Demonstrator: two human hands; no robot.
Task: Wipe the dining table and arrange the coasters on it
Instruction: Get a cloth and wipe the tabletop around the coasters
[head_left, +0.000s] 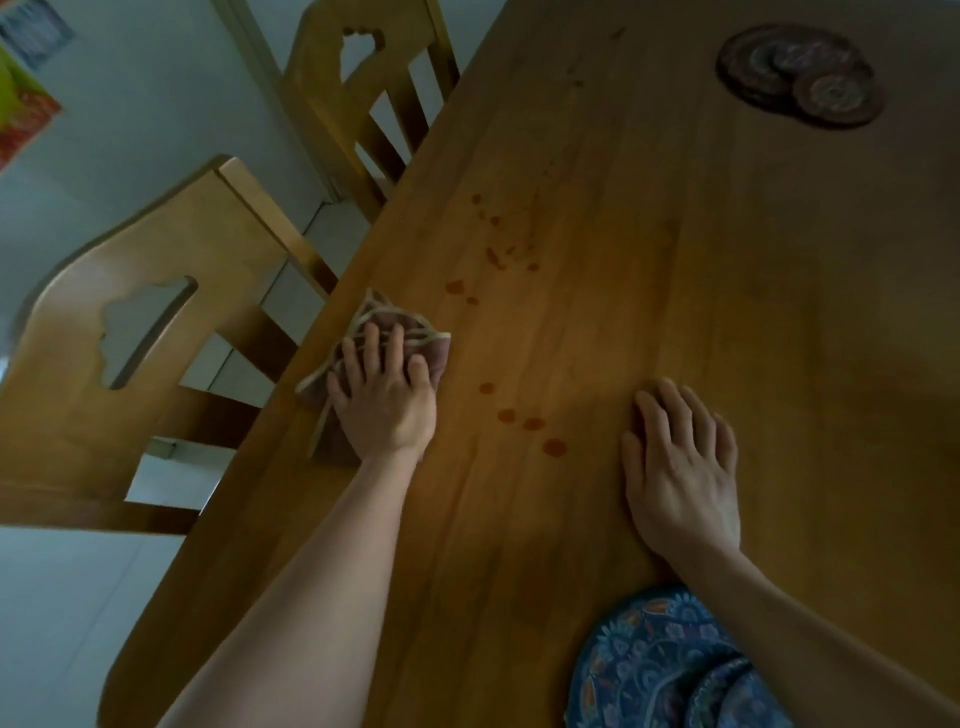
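My left hand (382, 395) presses flat on a pink cloth with pale stripes (379, 325) near the left edge of the wooden dining table (675, 270). A trail of reddish-brown spots (506, 415) runs across the table, from just right of the cloth toward the far end. Flat on the bare wood, palm down, rests my right hand (680, 467), fingers apart and holding nothing. A pile of dark round coasters (800, 75) lies at the far right. Blue patterned round coasters (660, 670) sit at the near edge, partly under my right forearm.
Two wooden chairs (130, 332) (358, 88) stand tucked against the table's left side. Pale floor tiles (52, 623) show beyond the left edge. A colourful box (21, 119) lies on the floor at the far left.
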